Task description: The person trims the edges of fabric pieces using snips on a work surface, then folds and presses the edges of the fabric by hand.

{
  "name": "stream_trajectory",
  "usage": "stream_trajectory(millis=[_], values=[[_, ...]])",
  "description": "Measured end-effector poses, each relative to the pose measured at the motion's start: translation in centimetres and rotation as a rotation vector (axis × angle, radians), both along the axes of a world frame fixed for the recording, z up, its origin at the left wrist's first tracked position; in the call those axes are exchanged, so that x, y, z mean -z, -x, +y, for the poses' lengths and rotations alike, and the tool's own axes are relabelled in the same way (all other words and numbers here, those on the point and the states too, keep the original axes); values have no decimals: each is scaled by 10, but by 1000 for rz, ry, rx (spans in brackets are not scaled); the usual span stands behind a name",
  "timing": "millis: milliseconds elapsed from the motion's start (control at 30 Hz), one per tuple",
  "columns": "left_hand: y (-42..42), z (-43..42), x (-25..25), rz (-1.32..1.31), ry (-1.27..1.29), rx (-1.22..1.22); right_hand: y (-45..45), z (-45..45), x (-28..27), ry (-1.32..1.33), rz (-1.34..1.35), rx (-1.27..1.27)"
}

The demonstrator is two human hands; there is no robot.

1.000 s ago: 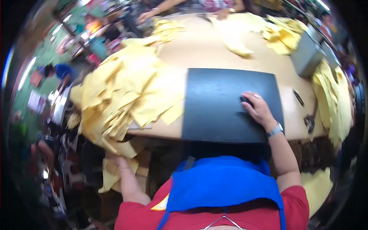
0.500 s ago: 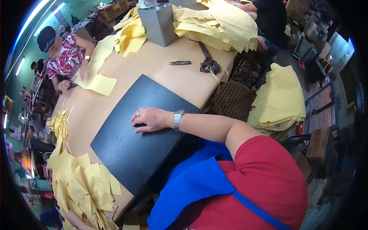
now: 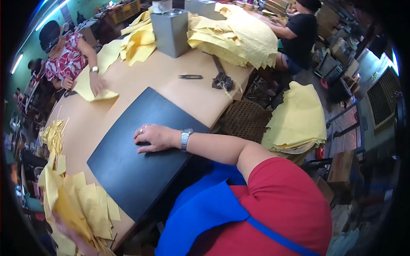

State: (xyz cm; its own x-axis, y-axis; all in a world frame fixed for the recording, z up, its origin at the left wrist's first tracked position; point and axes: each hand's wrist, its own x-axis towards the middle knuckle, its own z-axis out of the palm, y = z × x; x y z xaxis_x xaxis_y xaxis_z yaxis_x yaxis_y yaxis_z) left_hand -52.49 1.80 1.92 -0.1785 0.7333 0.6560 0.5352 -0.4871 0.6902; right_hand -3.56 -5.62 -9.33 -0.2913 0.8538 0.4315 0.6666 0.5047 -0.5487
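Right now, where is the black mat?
In the head view, the mat lies left of centre on the table, under the right hand, with yellow pieces by its lower-left edge.

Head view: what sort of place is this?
Probably a workshop for cutting leather or fabric: yellow sheets piled on a shared worktable, what look like small snips beyond a dark board, and another person handling a yellow piece.

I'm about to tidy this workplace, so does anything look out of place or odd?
Nothing looks plainly spilled or broken. The yellow pieces beside the black mat look untidy, heaped unevenly, and pale strands trail loosely by the dark-handled tool on the table.
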Motion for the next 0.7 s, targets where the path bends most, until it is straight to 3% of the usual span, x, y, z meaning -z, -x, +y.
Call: stream_trajectory(millis=[67, 100, 133, 167, 200, 233, 300, 367, 400, 467, 700], values=[[-45, -3, 22, 0, 93, 204, -2, 4, -1, 13, -8, -23], [-75, -6, 39, 189, -20, 283, -3, 3, -5, -11, 28, -23], [-106, -16, 56, 210, 87, 398, -4, 0, -8, -32, 69, -34], [-158, -41, 63, 39, 166, 523, -3, -2, -12, -53, 114, -52], [-182, -51, 86, 263, 89, 572, -1, -5, -20, -11, 164, -58], [-215, -78, 62, 582, 80, 510, -1, -7, -27, 36, 211, -66], [-239, -87, 93, 480, 163, 714, -1, 1, -8, -96, 144, -6], [-251, -104, 84, 649, 209, 711, -1, -3, -17, -51, 97, 9], [-248, -104, 82, 644, 187, 701, 1, -3, -19, 43, 133, 37], [-245, -104, 79, 634, 141, 699, -3, 2, -12, -31, 117, 53], [-209, -98, 82, 169, 16, 587, -16, 6, -3, -116, 93, 376]])
